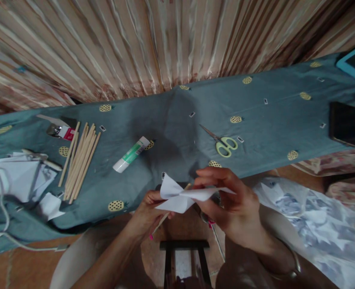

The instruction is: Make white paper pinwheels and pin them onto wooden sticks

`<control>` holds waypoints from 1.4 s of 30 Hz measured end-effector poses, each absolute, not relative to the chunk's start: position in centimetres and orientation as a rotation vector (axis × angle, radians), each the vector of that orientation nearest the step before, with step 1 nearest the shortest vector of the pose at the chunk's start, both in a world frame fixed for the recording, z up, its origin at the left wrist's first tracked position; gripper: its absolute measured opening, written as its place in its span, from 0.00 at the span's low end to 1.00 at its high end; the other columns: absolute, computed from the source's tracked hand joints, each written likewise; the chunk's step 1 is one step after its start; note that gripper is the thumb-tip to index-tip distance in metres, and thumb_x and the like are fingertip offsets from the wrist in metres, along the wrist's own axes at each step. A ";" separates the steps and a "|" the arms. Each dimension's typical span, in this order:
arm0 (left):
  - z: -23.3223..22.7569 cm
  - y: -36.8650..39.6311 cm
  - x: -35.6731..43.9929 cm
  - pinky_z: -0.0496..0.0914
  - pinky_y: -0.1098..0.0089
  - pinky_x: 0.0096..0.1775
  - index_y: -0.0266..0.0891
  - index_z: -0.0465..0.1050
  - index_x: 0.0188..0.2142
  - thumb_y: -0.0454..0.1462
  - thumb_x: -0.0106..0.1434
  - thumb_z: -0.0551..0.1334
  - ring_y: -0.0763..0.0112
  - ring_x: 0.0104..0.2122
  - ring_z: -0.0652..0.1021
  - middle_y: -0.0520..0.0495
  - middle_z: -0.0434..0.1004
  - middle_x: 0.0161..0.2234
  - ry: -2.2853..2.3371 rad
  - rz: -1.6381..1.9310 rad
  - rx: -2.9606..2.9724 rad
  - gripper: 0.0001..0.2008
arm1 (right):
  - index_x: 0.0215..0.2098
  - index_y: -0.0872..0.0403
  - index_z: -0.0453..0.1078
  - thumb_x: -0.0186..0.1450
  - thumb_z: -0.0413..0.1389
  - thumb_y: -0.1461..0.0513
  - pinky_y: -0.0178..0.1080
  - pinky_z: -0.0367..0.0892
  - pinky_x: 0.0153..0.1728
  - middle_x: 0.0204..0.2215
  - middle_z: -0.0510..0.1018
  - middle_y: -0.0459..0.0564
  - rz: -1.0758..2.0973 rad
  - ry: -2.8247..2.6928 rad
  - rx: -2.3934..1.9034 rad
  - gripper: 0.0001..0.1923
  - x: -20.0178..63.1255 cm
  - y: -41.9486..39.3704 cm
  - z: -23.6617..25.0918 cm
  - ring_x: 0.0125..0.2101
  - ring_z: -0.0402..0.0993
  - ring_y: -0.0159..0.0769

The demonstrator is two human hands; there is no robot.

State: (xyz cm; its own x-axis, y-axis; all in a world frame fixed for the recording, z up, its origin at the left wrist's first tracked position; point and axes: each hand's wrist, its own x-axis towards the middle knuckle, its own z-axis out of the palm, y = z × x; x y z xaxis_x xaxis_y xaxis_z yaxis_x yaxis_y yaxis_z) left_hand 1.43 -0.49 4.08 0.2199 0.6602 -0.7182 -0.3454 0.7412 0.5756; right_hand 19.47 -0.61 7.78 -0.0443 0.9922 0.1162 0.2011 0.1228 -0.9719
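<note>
A folded white paper pinwheel point(180, 196) on a thin wooden stick is held between both hands, just in front of the table's near edge. My left hand point(149, 210) grips the stick from below and behind the paper. My right hand point(228, 200) pinches the paper's right blade with thumb and fingers. The stick's lower end pokes out under my left hand.
On the blue-grey pineapple-print cloth point(270, 108) lie green-handled scissors point(222, 143), a glue tube point(131, 154), a bundle of wooden sticks point(80, 160), a stapler point(60, 130), white paper pieces point(17, 176) and a dark phone point(344, 123). A bag of paper point(310, 224) sits at my right.
</note>
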 end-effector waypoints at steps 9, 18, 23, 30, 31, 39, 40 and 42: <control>3.7 -0.9 2.2 0.61 0.81 0.20 0.33 0.76 0.17 0.34 0.35 0.74 0.82 0.16 0.67 0.52 0.71 0.14 1.155 0.761 0.291 0.10 | 0.40 0.51 0.70 0.51 0.69 0.59 0.33 0.72 0.28 0.27 0.82 0.42 1.675 -0.883 -1.250 0.20 19.6 2.5 5.3 0.25 0.77 0.31; 2.6 -2.8 2.4 0.63 0.79 0.21 0.32 0.76 0.17 0.40 0.31 0.78 0.81 0.17 0.69 0.49 0.74 0.16 1.245 0.879 0.269 0.16 | 0.35 0.55 0.71 0.45 0.71 0.56 0.35 0.70 0.31 0.26 0.82 0.45 1.815 -0.886 -1.242 0.22 18.7 3.3 3.8 0.27 0.78 0.34; 1.5 -5.1 2.1 0.62 0.80 0.22 0.31 0.77 0.18 0.40 0.31 0.78 0.82 0.17 0.69 0.49 0.74 0.16 1.290 0.958 0.181 0.17 | 0.32 0.55 0.70 0.42 0.71 0.58 0.35 0.70 0.30 0.26 0.82 0.45 1.851 -0.990 -1.263 0.23 17.8 3.2 3.2 0.27 0.78 0.34; 0.4 -5.9 2.6 0.64 0.80 0.23 0.31 0.76 0.20 0.33 0.36 0.74 0.81 0.18 0.70 0.50 0.74 0.17 1.233 1.019 0.098 0.11 | 0.32 0.58 0.69 0.50 0.66 0.65 0.32 0.68 0.27 0.26 0.81 0.47 1.648 -1.607 -1.574 0.13 17.1 4.8 3.2 0.27 0.77 0.34; 0.3 -5.9 2.7 0.64 0.80 0.23 0.31 0.77 0.21 0.33 0.37 0.74 0.82 0.18 0.70 0.50 0.74 0.18 1.223 1.021 0.095 0.10 | 0.32 0.58 0.70 0.51 0.65 0.66 0.32 0.67 0.27 0.27 0.81 0.48 1.579 -1.718 -1.626 0.11 17.0 5.1 3.3 0.28 0.77 0.33; -0.5 -5.6 3.1 0.65 0.81 0.24 0.31 0.78 0.24 0.29 0.39 0.71 0.81 0.19 0.71 0.50 0.76 0.20 1.162 1.034 0.058 0.09 | 0.25 0.57 0.70 0.49 0.66 0.66 0.30 0.61 0.25 0.23 0.77 0.44 1.380 -2.052 -1.790 0.09 16.3 6.8 4.4 0.27 0.72 0.32; -0.6 -5.6 3.1 0.65 0.80 0.24 0.31 0.79 0.25 0.28 0.39 0.71 0.81 0.19 0.71 0.50 0.76 0.21 1.155 1.034 0.058 0.10 | 0.24 0.57 0.70 0.48 0.67 0.66 0.30 0.60 0.25 0.22 0.76 0.44 1.369 -2.083 -1.801 0.09 16.3 7.0 4.7 0.27 0.72 0.32; -0.7 -5.6 3.1 0.66 0.80 0.24 0.32 0.79 0.26 0.28 0.39 0.71 0.81 0.20 0.72 0.50 0.77 0.21 1.141 1.034 0.064 0.11 | 0.23 0.57 0.71 0.48 0.67 0.66 0.31 0.61 0.26 0.22 0.76 0.44 1.369 -2.129 -1.815 0.09 16.2 7.4 5.0 0.27 0.71 0.32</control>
State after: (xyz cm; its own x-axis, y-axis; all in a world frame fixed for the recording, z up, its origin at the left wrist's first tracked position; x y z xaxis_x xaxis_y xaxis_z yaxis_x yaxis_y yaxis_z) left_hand 3.08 -5.64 -0.71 0.0309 0.7006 -0.7129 -0.6408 0.5612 0.5238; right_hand 16.20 7.41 4.99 -0.3209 0.8083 -0.4936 0.7846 -0.0650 -0.6165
